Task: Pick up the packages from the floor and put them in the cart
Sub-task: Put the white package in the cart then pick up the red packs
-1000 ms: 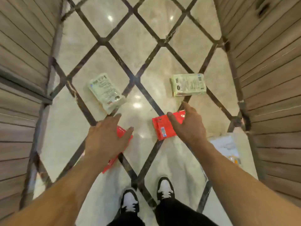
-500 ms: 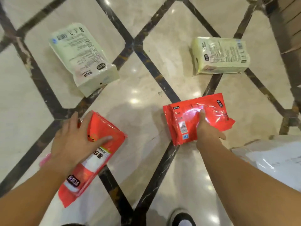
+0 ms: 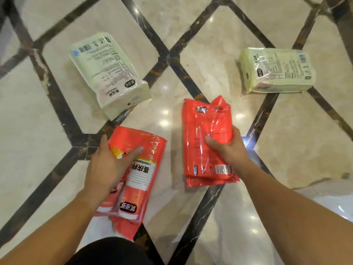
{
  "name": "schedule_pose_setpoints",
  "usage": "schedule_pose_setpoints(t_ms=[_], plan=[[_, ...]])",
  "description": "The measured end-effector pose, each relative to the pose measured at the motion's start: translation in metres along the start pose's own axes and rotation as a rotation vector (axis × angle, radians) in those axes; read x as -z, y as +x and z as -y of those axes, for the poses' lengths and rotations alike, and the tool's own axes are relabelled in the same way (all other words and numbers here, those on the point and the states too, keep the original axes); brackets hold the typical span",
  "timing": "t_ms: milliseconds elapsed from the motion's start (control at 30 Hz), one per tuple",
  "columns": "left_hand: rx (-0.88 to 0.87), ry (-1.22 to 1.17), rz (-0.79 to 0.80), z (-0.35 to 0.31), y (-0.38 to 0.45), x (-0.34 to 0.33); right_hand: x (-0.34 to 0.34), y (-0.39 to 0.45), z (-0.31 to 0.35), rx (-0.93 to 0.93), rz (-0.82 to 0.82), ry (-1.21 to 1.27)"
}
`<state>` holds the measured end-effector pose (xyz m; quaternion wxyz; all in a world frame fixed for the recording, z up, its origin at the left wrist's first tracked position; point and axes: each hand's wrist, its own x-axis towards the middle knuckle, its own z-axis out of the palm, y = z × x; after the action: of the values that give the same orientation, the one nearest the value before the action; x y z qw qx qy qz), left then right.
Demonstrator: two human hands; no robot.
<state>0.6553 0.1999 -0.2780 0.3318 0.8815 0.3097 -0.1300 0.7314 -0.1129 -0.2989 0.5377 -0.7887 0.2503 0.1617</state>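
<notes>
Both red packages have turned and risen since half a second ago: the right one, which lay slanted on the floor, now stands lengthwise away from the person, and the left one has swung closer to the body. From the head camera, the left hand (image 3: 108, 169) grips the left red package (image 3: 142, 169) across its upper half, thumb laid over the printed front and fingers curled behind its left edge; white paper cups show through the clear window of the wrapper, and its lower end hangs over the person's dark trouser leg (image 3: 112, 251). The right hand (image 3: 228, 148) clasps the right red package (image 3: 205, 142) at its right edge, thumb pressed on the glossy front and fingers wrapped round behind, with the barcode end nearest the person. Whether either red package still touches the floor cannot be told. Two pale green packages lie flat on the marble floor (image 3: 298, 142) farther off: the left green package (image 3: 108, 73) sits slanted across a dark inlay strip, just beyond the left red one, and the right green package (image 3: 277, 70) lies crosswise at the upper right, well apart from both hands. Dark strips cross the cream floor in a diamond pattern. A pale, blurred surface fills the lower right corner; what it is cannot be made out.
</notes>
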Motion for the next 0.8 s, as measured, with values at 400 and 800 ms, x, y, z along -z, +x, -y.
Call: schedule_pose_setpoints(t_ms=[400, 800], plan=[[0.189, -0.235, 0.141, -0.016, -0.002, 0.003, -0.016, -0.009, 0.018, -0.098, 0.059, -0.296], [0.115, -0.295, 0.031, -0.022, -0.020, 0.024, -0.017, -0.031, 0.046, -0.027, 0.051, -0.241]])
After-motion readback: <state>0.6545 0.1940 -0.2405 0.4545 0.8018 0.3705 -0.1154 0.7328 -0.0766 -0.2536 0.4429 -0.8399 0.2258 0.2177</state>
